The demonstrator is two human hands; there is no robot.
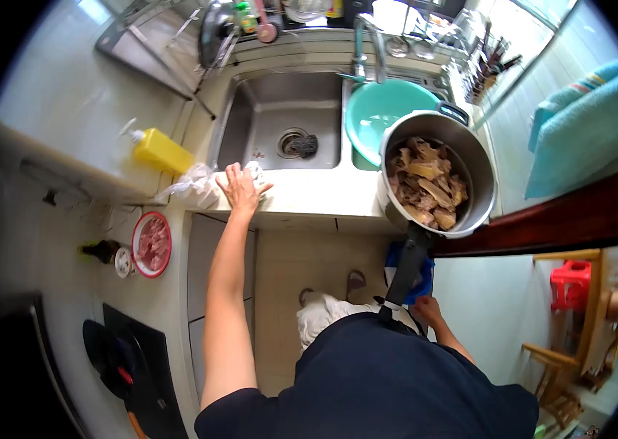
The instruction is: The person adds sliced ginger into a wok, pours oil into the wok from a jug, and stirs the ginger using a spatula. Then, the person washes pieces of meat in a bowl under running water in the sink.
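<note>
My left hand (242,189) lies with its fingers spread on the counter edge in front of the sink, over a crumpled white cloth (255,173). Just left of it is a clear plastic bag (198,186). At the right, a metal pot (479,157) holding pieces of cooked meat (426,183) stands at the counter edge, its long black handle (409,267) pointing toward my body. My right hand (427,308) is low beside my body, near that handle and a blue item (423,285); its fingers are too small and partly hidden to read.
A steel sink (232,121) contains a dark scrubber (303,146) at its drain. Behind the pot sits a turquoise basin (356,117) under the faucet (373,44). To the left are a yellow bottle (161,151) and a red-rimmed bowl (136,245) of raw meat.
</note>
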